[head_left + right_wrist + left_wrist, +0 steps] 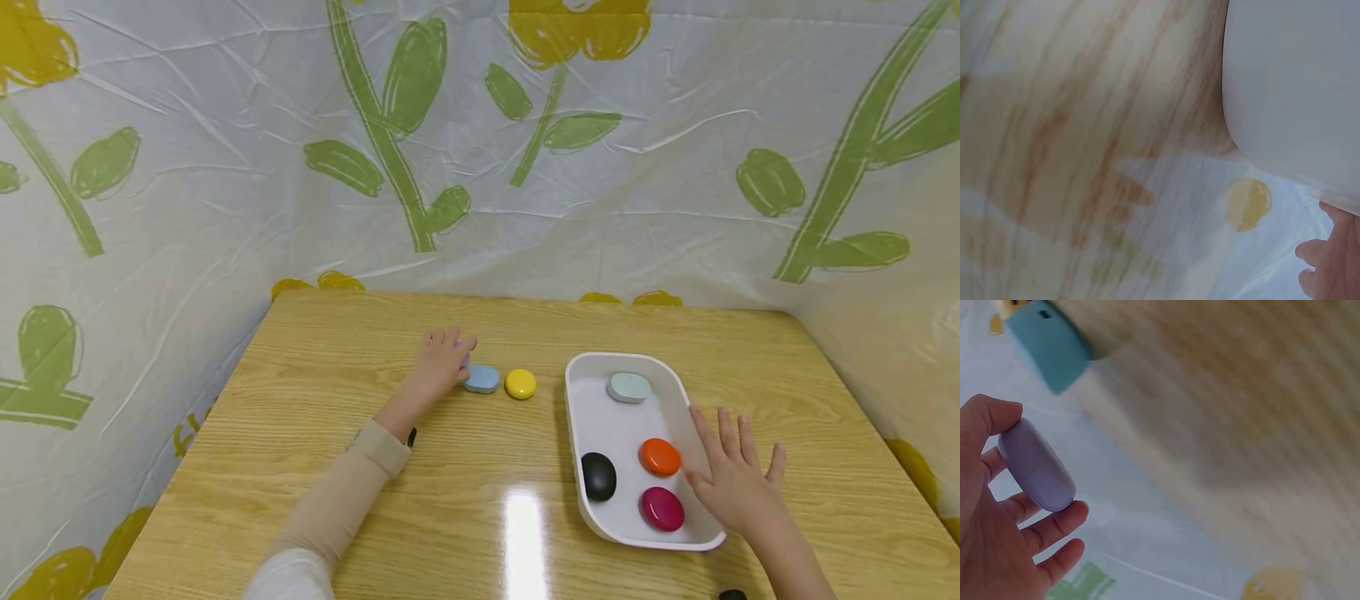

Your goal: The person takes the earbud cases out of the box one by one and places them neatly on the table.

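My left hand [441, 363] reaches over the left-middle of the table. It pinches a smooth purple oblong piece [1036, 464] between thumb and fingertips, mostly hidden behind the fingers in the head view. Just right of that hand lies a blue oblong piece [482, 379], and beside it a round yellow piece [521, 384]. My right hand [741, 483] is at the right side of a white tray [626, 360], fingers spread and touching its rim. Inside the tray lie a pale green oblong piece [628, 387], an orange piece [661, 457], a black piece [599, 477] and a magenta piece [662, 509].
The wooden table [420, 517] ends at a flower-printed sheet [525, 233] hanging behind and at both sides. A small black object [732, 595] shows at the bottom edge near the right forearm. Light reflects off the table's front middle.
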A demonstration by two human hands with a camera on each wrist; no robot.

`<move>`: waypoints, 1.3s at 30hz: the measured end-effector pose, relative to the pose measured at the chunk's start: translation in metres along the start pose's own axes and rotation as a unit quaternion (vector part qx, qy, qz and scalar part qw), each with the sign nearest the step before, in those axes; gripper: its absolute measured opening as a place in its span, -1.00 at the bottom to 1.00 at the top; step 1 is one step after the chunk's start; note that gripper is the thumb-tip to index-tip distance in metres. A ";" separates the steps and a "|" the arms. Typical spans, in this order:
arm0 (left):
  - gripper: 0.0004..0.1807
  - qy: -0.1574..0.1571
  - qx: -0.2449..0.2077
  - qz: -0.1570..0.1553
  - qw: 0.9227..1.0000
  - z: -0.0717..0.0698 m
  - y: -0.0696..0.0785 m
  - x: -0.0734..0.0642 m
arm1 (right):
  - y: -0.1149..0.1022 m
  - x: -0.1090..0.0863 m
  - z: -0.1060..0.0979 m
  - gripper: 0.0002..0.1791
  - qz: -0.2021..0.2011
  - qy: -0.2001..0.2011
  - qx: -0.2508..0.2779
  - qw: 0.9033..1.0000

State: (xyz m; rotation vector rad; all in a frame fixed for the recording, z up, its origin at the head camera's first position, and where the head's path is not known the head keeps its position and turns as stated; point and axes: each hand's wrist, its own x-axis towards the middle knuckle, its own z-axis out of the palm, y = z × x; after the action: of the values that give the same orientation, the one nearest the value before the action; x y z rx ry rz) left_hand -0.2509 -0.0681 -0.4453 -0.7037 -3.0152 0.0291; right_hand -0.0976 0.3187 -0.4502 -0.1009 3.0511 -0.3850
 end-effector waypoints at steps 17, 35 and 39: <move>-0.67 -0.050 0.004 -0.008 0.999 0.014 -0.016 -0.021 | -0.001 0.000 0.000 -0.07 0.002 0.000 0.001 1.000; -0.45 -0.114 -0.021 -0.046 0.992 -0.002 -0.012 -0.022 | 0.000 0.000 0.000 -0.07 0.001 0.000 0.000 1.000; -0.36 -0.111 -0.064 -0.043 0.991 -0.025 0.001 -0.018 | -0.001 0.000 0.000 -0.07 0.001 0.001 -0.001 1.000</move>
State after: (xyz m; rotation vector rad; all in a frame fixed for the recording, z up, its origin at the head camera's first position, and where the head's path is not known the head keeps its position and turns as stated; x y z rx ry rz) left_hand -0.2331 -0.0747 -0.4211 -0.6169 -3.2819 -0.0984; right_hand -0.0973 0.3182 -0.4498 -0.0981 3.0537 -0.3814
